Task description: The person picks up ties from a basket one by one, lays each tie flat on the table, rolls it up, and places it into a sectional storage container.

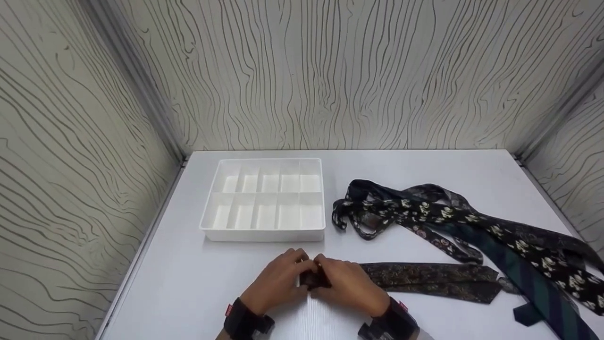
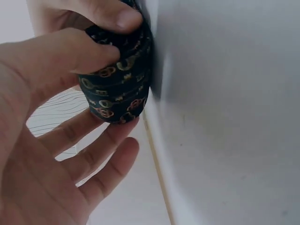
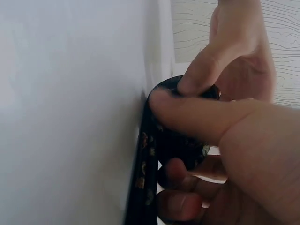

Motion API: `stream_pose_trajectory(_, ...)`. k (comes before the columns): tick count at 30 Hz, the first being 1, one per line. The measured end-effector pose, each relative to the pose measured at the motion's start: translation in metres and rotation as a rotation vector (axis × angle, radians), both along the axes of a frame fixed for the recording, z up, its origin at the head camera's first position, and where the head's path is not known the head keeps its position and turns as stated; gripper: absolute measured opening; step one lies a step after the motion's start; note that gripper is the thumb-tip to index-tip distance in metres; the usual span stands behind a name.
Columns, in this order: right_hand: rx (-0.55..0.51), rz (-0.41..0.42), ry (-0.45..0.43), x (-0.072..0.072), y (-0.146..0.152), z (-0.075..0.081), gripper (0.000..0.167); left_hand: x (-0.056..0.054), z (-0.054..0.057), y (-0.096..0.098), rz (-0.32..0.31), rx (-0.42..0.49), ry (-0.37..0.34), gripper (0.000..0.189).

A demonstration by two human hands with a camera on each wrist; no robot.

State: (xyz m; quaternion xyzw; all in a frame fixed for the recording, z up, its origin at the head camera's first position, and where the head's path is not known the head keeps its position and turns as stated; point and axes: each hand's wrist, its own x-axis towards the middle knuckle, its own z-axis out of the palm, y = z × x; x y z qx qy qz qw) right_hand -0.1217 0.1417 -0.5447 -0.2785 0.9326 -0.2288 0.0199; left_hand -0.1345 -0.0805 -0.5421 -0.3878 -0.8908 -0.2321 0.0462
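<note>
A dark patterned necktie (image 1: 429, 278) lies along the table's front, its near end wound into a roll (image 2: 117, 89) with a key-like print. My left hand (image 1: 283, 281) pinches one side of this roll between thumb and fingers. On the other side, my right hand (image 1: 351, 285) grips it, thumb across the top and fingers curled beneath in the right wrist view. The roll (image 3: 180, 147) stands against the tabletop, and the flat length of tie runs off from it to the right. Fingers hide much of the roll in the head view.
Behind the hands stands a white divided tray (image 1: 264, 235) with several compartments. Several other neckties, among them a black floral one (image 1: 519, 243) and a green-and-navy striped one (image 1: 500, 255), lie heaped on the right. Patterned walls (image 1: 321, 75) enclose the table.
</note>
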Motion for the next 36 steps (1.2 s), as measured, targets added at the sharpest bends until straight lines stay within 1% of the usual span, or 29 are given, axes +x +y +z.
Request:
stream_pose_trajectory(3,-0.015,0.012,0.006,0.001,0.002,-0.001,0.045,0.0,0.002,0.002,-0.006,0.0,0.018,0.033)
stream_pose_trajectory(5,-0.02,0.025,0.026,0.002,0.003,-0.002,0.041,0.001,0.002,0.004,-0.015,0.012,0.018,0.035)
stream_pose_trajectory(7,-0.023,0.037,0.038,0.003,0.004,-0.002,0.039,0.002,0.002,0.007,-0.025,0.023,0.012,0.037)
stream_pose_trajectory(10,-0.047,0.035,0.006,0.004,0.007,-0.001,0.043,0.002,0.0,0.01,-0.045,0.05,-0.005,0.032)
stream_pose_trajectory(13,-0.066,0.02,-0.014,0.005,0.01,-0.001,0.042,0.002,-0.002,0.012,-0.066,0.053,0.01,0.025)
stream_pose_trajectory(15,-0.064,0.009,-0.014,0.006,0.011,-0.002,0.042,0.001,-0.001,0.013,-0.069,0.041,0.011,0.028)
stream_pose_trajectory(17,-0.056,0.003,0.005,0.007,0.012,-0.004,0.041,0.001,0.0,0.013,-0.068,0.023,0.007,0.03)
stream_pose_trajectory(19,-0.05,-0.004,0.002,0.007,0.014,-0.005,0.045,0.001,0.001,0.014,-0.065,0.01,-0.003,0.034)
stream_pose_trajectory(23,-0.047,-0.019,0.008,0.008,0.017,-0.004,0.05,0.001,0.002,0.015,-0.069,0.006,-0.014,0.029)
stream_pose_trajectory(26,-0.041,-0.026,0.009,0.009,0.02,-0.005,0.048,0.001,0.003,0.014,-0.062,0.007,-0.017,0.029)
stream_pose_trajectory(29,-0.008,-0.031,0.029,0.008,0.023,-0.005,0.043,0.001,0.003,0.013,-0.047,0.006,-0.025,0.033)
stream_pose_trajectory(33,0.049,-0.048,0.114,0.006,0.027,-0.005,0.04,0.001,0.004,0.011,-0.026,0.002,-0.034,0.037)
stream_pose_trajectory(36,0.069,-0.054,0.166,0.005,0.03,-0.004,0.037,0.001,0.004,0.01,-0.013,0.006,-0.026,0.038)
